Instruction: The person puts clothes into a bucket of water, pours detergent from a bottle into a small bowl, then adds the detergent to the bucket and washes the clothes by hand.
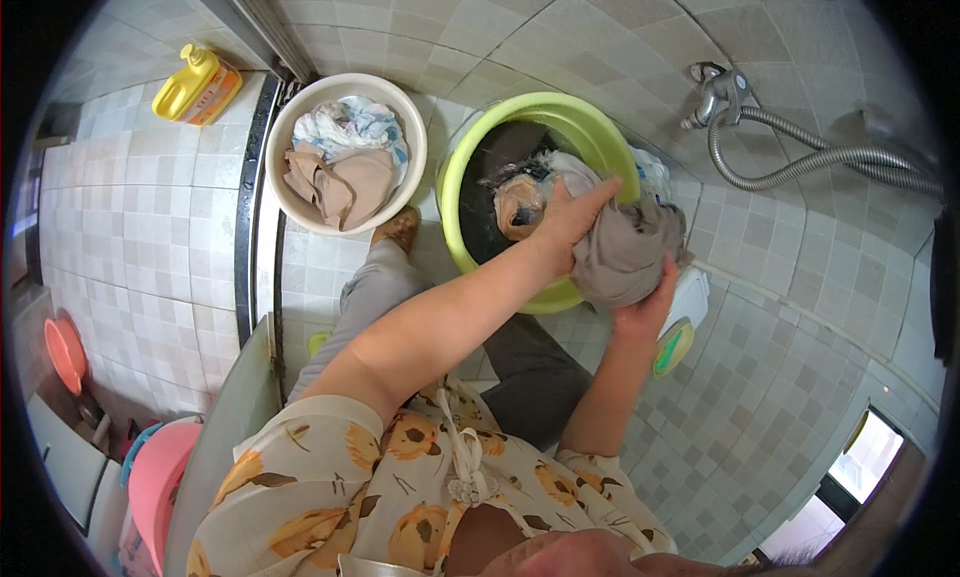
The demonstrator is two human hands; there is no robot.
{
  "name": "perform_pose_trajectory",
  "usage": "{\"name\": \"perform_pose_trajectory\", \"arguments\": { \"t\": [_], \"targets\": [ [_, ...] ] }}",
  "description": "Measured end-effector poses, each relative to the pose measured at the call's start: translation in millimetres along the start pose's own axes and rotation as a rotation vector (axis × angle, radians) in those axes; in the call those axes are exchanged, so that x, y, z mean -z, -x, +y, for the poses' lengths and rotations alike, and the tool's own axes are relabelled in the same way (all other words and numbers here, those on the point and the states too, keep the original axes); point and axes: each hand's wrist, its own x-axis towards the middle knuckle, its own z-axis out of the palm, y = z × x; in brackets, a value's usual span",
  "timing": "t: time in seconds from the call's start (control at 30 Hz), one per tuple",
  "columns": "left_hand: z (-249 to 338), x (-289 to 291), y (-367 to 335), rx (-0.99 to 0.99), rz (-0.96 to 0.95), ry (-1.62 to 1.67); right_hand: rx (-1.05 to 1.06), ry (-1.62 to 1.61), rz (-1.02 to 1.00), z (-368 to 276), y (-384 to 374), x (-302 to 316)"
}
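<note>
A bunched grey-brown garment (625, 252) is held between my two hands over the right rim of a lime-green basin (452, 212). My left hand (578, 217) grips it from the left, fingers spread over the cloth. My right hand (648, 302) is closed round its lower right side. Inside the basin, dark water surrounds soaked cloth, including a tan piece (520, 205) and a pale grey piece (572, 172) that runs up towards my left hand. Part of my right hand's fingers is hidden by the garment.
Left of the green basin stands a cream basin (275, 157) with beige and white-blue cloth. A yellow pump bottle (198, 87) stands beyond the door track. A hose (770, 182) hangs from the wall tap (718, 95). A green-and-white brush (674, 347) lies near my right hand.
</note>
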Motion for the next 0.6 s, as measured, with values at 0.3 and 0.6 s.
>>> {"name": "perform_pose_trajectory", "arguments": {
  "t": [0.3, 0.6],
  "targets": [
    [-5.5, -3.4, 6.5, 0.039, -0.159, -0.074, -0.055, 0.31, -0.044, -8.4, -44.7, 15.7],
    [-22.6, -3.4, 7.0, -0.731, -0.177, -1.109, 0.064, 0.132, -0.285, -23.5, -76.0, 16.0]
  ]
}}
